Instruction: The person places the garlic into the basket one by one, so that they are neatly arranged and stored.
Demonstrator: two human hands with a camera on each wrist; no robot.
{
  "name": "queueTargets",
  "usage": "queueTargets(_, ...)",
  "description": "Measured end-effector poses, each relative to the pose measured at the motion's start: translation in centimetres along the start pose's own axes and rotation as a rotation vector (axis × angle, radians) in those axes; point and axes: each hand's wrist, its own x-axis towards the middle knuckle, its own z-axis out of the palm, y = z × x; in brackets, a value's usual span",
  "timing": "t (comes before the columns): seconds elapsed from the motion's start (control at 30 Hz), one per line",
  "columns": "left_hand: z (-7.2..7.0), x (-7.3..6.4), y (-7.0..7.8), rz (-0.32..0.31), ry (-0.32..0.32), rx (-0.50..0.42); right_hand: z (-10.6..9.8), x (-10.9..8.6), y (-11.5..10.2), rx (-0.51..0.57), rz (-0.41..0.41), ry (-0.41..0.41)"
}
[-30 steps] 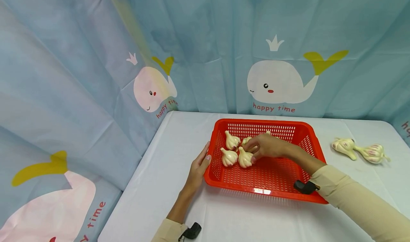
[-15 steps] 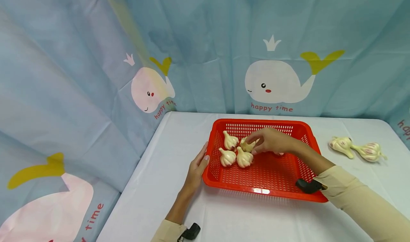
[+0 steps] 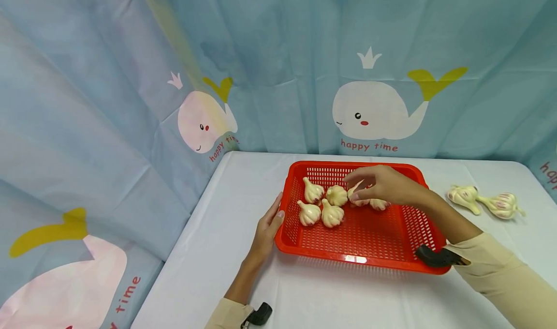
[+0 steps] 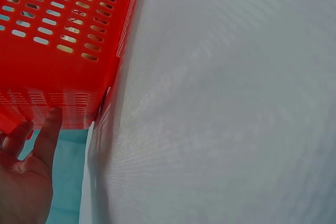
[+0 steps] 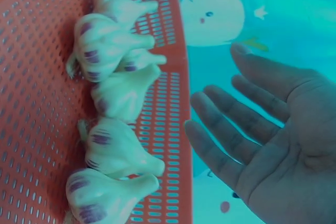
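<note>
Several garlic bulbs (image 3: 332, 214) stand with stems up in the left and back part of a red perforated basket (image 3: 370, 237). In the head view my right hand (image 3: 389, 184) hovers over the bulbs at the back. Its fingers are spread and gently bent, with nothing in them; it partly covers two bulbs. The right wrist view shows that palm (image 5: 294, 150) apart from the row of bulbs (image 5: 123, 95). My left hand (image 3: 264, 232) rests against the basket's left wall, its fingers extended along the outside. In the left wrist view, straight fingers (image 4: 47, 137) touch the basket wall.
Two more garlic bulbs, one (image 3: 464, 198) beside the other (image 3: 504, 206), lie on the white tablecloth (image 3: 209, 256) right of the basket. A blue curtain (image 3: 278, 111) with whale prints hangs behind and to the left of the table.
My right hand has let go of a garlic bulb in the back row and drawn up and to the right. That bulb and those behind it show more now. My left hand stays put.
</note>
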Motion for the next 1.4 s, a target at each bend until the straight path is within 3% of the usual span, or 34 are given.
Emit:
queueTargets(0.23, 0.0, 0.0, -0.1, 0.008, -0.004, 0.006, -1.0, -2.1, 0.1, 0.011, 0.013, 0.109)
queueTargets(0.4, 0.0, 0.0, -0.1, 0.005, 0.0, 0.01, -1.5, -3.4, 0.5, -0.038, 0.016, 0.183)
queueTargets(0.77, 0.1, 0.1, 0.0, 0.003, 0.005, 0.012, -2.9, -6.3, 2.1, -0.038, 0.023, 0.278)
queueTargets(1.2, 0.0, 0.0, -0.1, 0.006, -0.005, 0.006, -3.7, -9.4, 4.8, 0.006, 0.156, 0.468)
queueTargets(1.4, 0.0, 0.1, -0.3, 0.01, -0.005, -0.001, -4.0, -10.6, 6.7, -0.004, 0.211, 0.51)
